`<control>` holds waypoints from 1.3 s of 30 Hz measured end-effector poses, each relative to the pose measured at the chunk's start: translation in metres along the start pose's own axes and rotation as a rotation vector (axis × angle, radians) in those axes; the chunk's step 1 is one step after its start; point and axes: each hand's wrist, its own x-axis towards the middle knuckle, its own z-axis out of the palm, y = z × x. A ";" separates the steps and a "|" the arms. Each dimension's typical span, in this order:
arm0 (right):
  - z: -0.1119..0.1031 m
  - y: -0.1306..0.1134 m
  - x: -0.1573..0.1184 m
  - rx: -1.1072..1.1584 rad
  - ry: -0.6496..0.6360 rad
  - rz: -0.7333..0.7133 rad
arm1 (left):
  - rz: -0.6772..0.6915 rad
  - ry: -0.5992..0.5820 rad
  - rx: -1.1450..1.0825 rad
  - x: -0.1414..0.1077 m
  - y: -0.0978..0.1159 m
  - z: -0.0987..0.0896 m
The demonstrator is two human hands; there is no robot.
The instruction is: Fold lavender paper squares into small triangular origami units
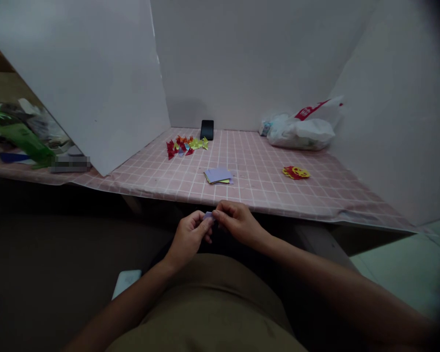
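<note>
Between my two hands is a small piece of lavender paper (208,215), held just off the table's front edge, over my lap. My left hand (191,233) pinches it from the left, thumb on top. From the right, the thumb and fingertips of my right hand (238,221) grip its other side. Fingers cover most of the paper, so its folds cannot be made out. A stack of square paper sheets (219,175), lavender on top with yellow below, lies on the table beyond my hands. Farther back sits a cluster of small folded paper pieces (185,145) in red, orange and yellow.
A pink checked cloth (249,171) covers the table, with white panels around it. A dark phone (207,130) leans at the back. On the right are a white plastic bag (302,132) and red and yellow cut-outs (296,172). A green bottle (20,134) lies left, behind a panel.
</note>
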 end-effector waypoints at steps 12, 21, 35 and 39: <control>-0.007 -0.005 0.002 0.132 -0.112 0.117 | -0.015 -0.056 -0.038 0.001 0.003 -0.006; -0.003 -0.005 -0.001 0.051 -0.103 0.070 | 0.109 0.028 0.082 -0.003 0.002 -0.005; -0.001 0.003 0.001 0.093 -0.038 -0.004 | 0.120 0.109 0.033 -0.001 -0.004 -0.002; -0.005 0.002 0.001 -0.013 -0.081 -0.036 | 0.122 0.104 0.083 -0.001 -0.003 -0.004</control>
